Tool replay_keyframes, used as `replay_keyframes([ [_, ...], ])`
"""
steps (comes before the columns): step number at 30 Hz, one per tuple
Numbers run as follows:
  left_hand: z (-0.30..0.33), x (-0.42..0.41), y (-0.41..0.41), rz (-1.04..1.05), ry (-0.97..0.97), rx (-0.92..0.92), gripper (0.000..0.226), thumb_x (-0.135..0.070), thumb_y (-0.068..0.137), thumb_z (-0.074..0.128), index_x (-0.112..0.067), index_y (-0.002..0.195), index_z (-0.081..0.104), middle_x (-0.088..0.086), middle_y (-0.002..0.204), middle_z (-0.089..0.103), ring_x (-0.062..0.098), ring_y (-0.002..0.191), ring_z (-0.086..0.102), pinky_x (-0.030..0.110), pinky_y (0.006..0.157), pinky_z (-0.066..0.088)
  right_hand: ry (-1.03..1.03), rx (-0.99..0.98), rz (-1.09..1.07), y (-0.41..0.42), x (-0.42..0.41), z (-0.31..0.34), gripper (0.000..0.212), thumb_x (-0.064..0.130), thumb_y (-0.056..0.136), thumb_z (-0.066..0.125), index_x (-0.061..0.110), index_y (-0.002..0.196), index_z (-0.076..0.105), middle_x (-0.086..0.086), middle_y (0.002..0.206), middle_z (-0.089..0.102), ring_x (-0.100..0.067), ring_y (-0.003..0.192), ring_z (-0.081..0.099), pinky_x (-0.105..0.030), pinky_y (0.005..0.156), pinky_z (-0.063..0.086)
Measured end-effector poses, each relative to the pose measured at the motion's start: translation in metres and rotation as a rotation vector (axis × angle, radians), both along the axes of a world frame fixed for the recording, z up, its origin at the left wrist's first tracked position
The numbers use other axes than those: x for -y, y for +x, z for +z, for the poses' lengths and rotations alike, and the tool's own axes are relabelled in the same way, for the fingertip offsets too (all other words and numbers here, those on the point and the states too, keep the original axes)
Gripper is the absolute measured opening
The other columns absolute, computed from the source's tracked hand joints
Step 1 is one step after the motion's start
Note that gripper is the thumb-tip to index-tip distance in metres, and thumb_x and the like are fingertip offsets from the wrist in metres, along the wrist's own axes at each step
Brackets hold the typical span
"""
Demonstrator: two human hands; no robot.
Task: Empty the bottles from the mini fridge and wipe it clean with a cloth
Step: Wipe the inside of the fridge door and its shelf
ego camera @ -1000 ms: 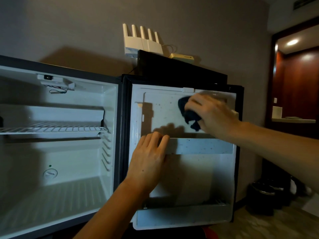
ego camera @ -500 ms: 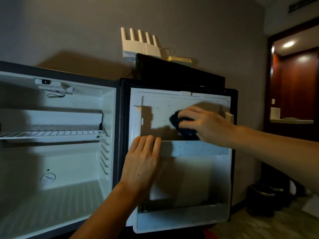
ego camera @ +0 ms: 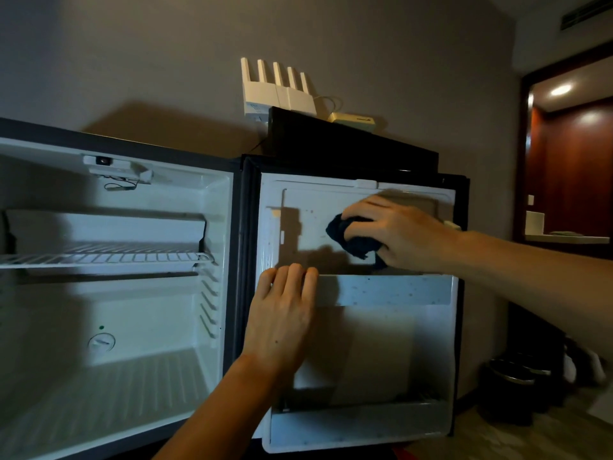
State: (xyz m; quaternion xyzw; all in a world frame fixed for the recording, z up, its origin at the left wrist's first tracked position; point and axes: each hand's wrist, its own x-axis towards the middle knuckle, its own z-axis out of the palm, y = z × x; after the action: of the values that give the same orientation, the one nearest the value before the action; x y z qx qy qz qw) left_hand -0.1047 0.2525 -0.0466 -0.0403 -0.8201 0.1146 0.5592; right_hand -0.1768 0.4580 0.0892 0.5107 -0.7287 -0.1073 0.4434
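- Head view: your right hand (ego camera: 403, 234) has its fingers clamped on the dark cloth (ego camera: 351, 239), pressed to the upper panel of the mini fridge door (ego camera: 308, 220), just above the door shelf rail (ego camera: 391, 290).
- Unwiped speckled panel lies leftward of the cloth, toward the door's hinge edge.
- Your left hand (ego camera: 282, 317) rests flat, fingers together, on the rail's left end, steadying the door.
- No bottles show inside the fridge.

Head view, close, facing open fridge (ego camera: 116, 277) (slightly downward)
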Motion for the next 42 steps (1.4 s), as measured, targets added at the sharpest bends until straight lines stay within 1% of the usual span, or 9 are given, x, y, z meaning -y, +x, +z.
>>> replay_keyframes([
  [6,-0.002,0.001,0.0,-0.018,0.026,0.011,0.075,-0.033,0.059,0.088,-0.01,0.122,0.055,0.01,0.11,0.059,0.027,0.101,0.057,0.041,0.092,0.047,-0.295,-0.022,-0.001,-0.002,0.011,0.003,0.042,-0.002,0.076,0.07,0.008,0.116,0.062,-0.012,0.13,0.052,-0.031,0.118,0.049,-0.049,0.087,0.054],
  [10,-0.001,0.002,0.0,-0.044,0.023,0.009,0.069,-0.034,0.064,0.085,-0.01,0.122,0.055,0.009,0.11,0.059,0.027,0.101,0.057,0.04,0.091,0.048,0.081,-0.103,0.02,-0.005,-0.005,-0.019,0.036,0.009,0.081,0.06,0.016,0.117,0.064,-0.009,0.135,0.052,-0.029,0.124,0.046,-0.044,0.1,0.049],
  [14,0.0,0.0,0.0,-0.04,0.026,0.022,0.069,-0.037,0.063,0.085,-0.01,0.12,0.059,0.01,0.11,0.061,0.027,0.1,0.059,0.041,0.09,0.049,0.394,-0.17,-0.062,0.0,-0.014,-0.003,0.037,0.011,0.082,0.068,0.018,0.118,0.063,-0.007,0.135,0.051,-0.024,0.123,0.046,-0.037,0.093,0.053],
  [19,-0.002,0.0,-0.001,-0.027,0.03,0.019,0.071,-0.033,0.062,0.086,-0.009,0.121,0.057,0.011,0.111,0.06,0.028,0.101,0.058,0.041,0.09,0.049,-0.316,0.014,-0.028,0.002,0.003,0.004,0.043,0.0,0.076,0.076,0.005,0.116,0.064,-0.016,0.124,0.05,-0.033,0.113,0.052,-0.047,0.092,0.053],
  [25,-0.001,-0.001,0.0,-0.027,0.02,-0.005,0.064,-0.028,0.062,0.086,-0.011,0.118,0.06,0.009,0.107,0.061,0.025,0.097,0.058,0.038,0.087,0.05,0.258,0.026,-0.062,0.012,0.008,-0.018,0.034,0.0,0.083,0.065,0.018,0.112,0.068,-0.003,0.131,0.048,-0.021,0.121,0.044,-0.036,0.09,0.051],
  [27,-0.001,-0.002,0.0,-0.026,0.02,-0.003,0.065,-0.028,0.062,0.086,-0.01,0.119,0.059,0.009,0.108,0.06,0.026,0.098,0.058,0.039,0.088,0.049,0.224,0.031,-0.105,0.012,0.01,-0.005,0.032,0.004,0.083,0.067,0.02,0.11,0.065,-0.001,0.129,0.046,-0.02,0.119,0.043,-0.037,0.09,0.051],
  [32,-0.001,0.0,0.0,-0.026,0.028,0.016,0.067,-0.03,0.062,0.086,-0.01,0.119,0.058,0.01,0.109,0.059,0.027,0.099,0.058,0.039,0.089,0.048,-0.387,0.041,-0.006,0.004,0.026,-0.002,0.041,-0.005,0.071,0.077,0.006,0.11,0.066,-0.014,0.122,0.052,-0.033,0.115,0.049,-0.049,0.092,0.051],
  [38,0.001,-0.001,0.003,-0.068,0.048,0.007,0.053,-0.022,0.066,0.083,-0.014,0.113,0.059,0.006,0.103,0.059,0.022,0.094,0.057,0.036,0.086,0.048,0.213,0.077,-0.12,0.021,0.022,-0.018,0.028,0.004,0.083,0.067,0.024,0.103,0.066,0.002,0.128,0.049,-0.016,0.12,0.041,-0.034,0.095,0.047],
  [42,0.0,-0.002,0.003,-0.065,0.058,0.02,0.059,-0.028,0.062,0.086,-0.015,0.113,0.059,0.006,0.104,0.059,0.023,0.095,0.057,0.036,0.086,0.05,-0.027,0.004,-0.079,0.016,0.03,-0.001,0.034,0.003,0.078,0.074,0.015,0.109,0.065,-0.007,0.127,0.051,-0.025,0.12,0.045,-0.041,0.092,0.052],
])
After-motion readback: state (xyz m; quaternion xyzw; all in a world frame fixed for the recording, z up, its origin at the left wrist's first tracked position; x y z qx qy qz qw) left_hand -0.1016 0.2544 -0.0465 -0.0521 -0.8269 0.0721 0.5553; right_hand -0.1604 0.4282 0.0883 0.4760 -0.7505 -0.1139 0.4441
